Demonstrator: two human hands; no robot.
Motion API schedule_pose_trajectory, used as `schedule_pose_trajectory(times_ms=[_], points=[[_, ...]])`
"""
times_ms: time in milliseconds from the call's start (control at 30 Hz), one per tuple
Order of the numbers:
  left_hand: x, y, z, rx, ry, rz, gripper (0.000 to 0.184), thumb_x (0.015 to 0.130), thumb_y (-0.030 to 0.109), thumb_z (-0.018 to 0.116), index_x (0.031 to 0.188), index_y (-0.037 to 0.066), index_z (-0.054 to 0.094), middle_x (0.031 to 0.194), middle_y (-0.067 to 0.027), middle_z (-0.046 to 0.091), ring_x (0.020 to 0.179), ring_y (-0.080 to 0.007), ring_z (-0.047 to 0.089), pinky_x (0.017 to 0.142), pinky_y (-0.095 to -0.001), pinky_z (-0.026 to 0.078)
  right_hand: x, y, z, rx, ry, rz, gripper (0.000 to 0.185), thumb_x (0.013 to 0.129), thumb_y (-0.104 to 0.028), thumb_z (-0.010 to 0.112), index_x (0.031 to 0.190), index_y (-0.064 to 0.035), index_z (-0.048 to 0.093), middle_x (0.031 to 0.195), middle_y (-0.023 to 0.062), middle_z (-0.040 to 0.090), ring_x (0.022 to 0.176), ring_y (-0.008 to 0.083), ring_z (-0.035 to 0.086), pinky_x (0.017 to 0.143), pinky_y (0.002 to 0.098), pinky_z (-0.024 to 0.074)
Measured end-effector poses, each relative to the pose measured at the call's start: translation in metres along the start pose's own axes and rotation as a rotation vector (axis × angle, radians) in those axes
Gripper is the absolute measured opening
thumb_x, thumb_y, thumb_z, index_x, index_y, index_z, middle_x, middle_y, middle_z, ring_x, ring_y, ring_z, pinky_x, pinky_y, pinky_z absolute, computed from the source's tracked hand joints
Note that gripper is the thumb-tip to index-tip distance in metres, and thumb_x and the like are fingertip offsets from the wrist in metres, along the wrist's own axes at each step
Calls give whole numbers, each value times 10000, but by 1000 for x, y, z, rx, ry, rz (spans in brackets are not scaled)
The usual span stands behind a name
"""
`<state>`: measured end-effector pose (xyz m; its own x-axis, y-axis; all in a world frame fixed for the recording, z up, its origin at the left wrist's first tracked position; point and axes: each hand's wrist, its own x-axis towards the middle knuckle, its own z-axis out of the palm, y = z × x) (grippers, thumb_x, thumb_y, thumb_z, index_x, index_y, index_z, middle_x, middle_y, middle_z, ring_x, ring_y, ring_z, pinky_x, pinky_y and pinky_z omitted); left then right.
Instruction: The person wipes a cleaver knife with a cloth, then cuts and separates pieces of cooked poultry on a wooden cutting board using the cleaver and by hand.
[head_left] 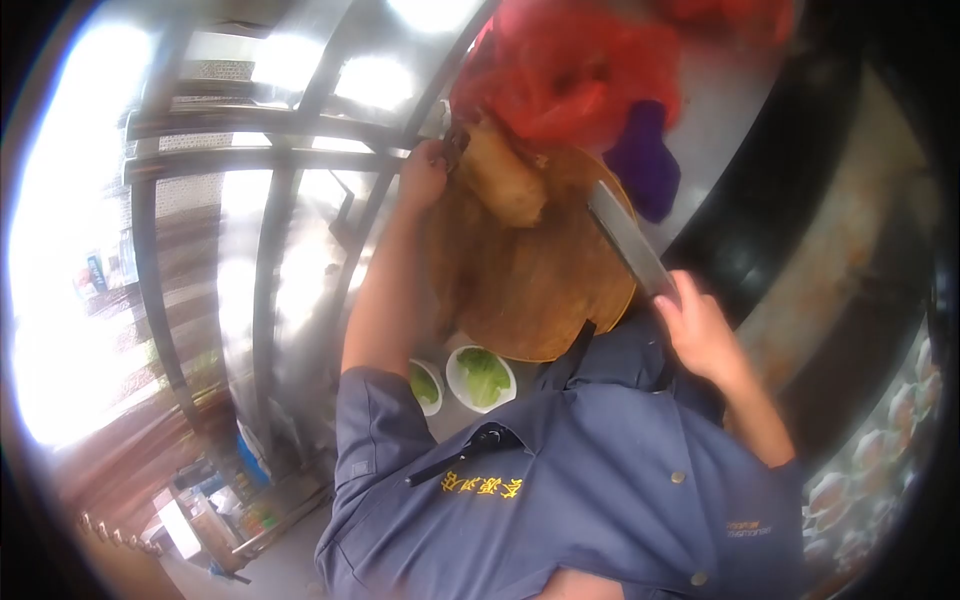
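My right hand (697, 325) is closed round the handle of a cleaver (630, 240). Its broad blade points up and left over the right edge of a round wooden chopping board (530, 285). At the board's upper left lies a plump, yellowish-brown piece of food (503, 178), maybe poultry; its exact kind is unclear. My left hand (425, 172) is at the board's far left edge, fingers bent at a small dark thing (455, 143) by the food's upper end. Blur hides what that hand grips.
Red plastic bags (570, 75) and a purple cloth-like thing (645, 165) lie beyond the board. Two white dishes with green leaves, one a plate (482, 402), sit below it. A metal rack (270, 150) stands left; a large dark curved surface (770, 180) is at right.
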<state>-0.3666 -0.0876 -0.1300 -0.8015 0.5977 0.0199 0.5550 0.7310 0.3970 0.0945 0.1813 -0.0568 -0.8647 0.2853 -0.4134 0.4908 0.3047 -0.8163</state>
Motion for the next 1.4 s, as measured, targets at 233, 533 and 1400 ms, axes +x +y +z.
schedule_pose_trajectory(times_ms=[233, 533, 1400], points=[[61, 40, 1, -265, -462, -78, 493, 1020, 366, 632, 1418, 76, 664, 1362, -201, 710, 1259, -327, 674, 1056, -433, 524, -4, -9, 6, -83, 171, -20, 324, 1061, -284, 636, 1236, -31, 533, 837, 330, 689, 802, 550, 677, 658, 613, 518], [15, 171, -103, 106, -455, 290, 247, 920, 204, 696, 1066, 7, 727, 989, -283, 724, 970, -481, 701, 824, -511, 549, 12, 4, 21, -50, 30, 84, 372, 1099, -357, 567, 1255, -25, 503, 856, 310, 718, 816, 547, 691, 702, 613, 535], [-40, 264, -92, 87, -138, 143, 324, 907, 119, 631, 1145, -49, 491, 1006, -353, 676, 1000, -551, 646, 877, -582, 514, 5, -71, -22, 310, 124, -242, 340, 1093, -167, 621, 1351, 18, 500, 900, 277, 713, 839, 508, 698, 693, 498, 531]])
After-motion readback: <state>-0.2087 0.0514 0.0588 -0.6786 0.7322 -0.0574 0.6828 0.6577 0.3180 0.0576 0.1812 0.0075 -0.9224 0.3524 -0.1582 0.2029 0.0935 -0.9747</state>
